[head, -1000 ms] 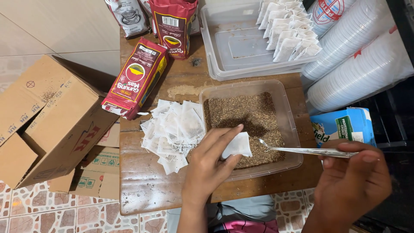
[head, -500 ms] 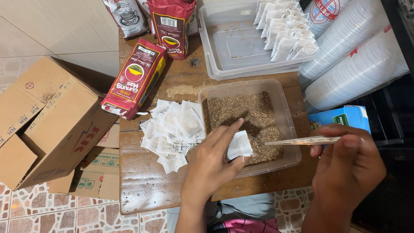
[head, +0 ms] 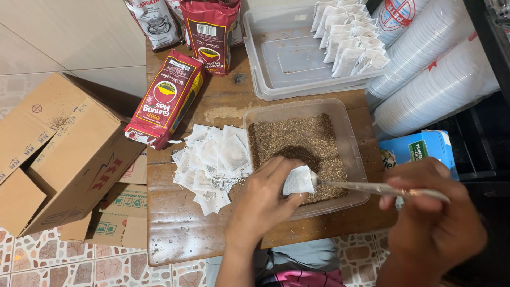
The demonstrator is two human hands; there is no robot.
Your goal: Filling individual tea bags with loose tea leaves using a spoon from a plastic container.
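Two hands work over a clear plastic tub point(head: 355, 154) of loose brown tea leaves that sits on a worn wooden table point(head: 175, 228). The left hand point(head: 263, 199) pinches a small white filter bag point(head: 298, 180) between thumb and fingertips, holding it just above the near edge of the tub, right over the leaves. The right hand point(head: 433, 220), at the near right, has its fingers closed around the handle of a long metal spoon point(head: 366, 187), whose bowl end meets the mouth of the bag; whether any tea is on it I cannot tell. Just left of the tub lies a loose heap of empty white bags point(head: 210, 165), touching its wall. Farther left on the table a red packet point(head: 166, 101) lies flat on its side, and another red packet point(head: 209, 34) stands upright at the far edge beside a grey one point(head: 154, 21). Beyond the tub, a second clear tray point(head: 265, 58) holds a row of filled bags point(head: 345, 37) leaning along its right side. To the right are stacks of white plastic lids point(head: 435, 79) and a blue box point(head: 419, 149). A cardboard carton point(head: 58, 154) stands on the tiled floor at the left.
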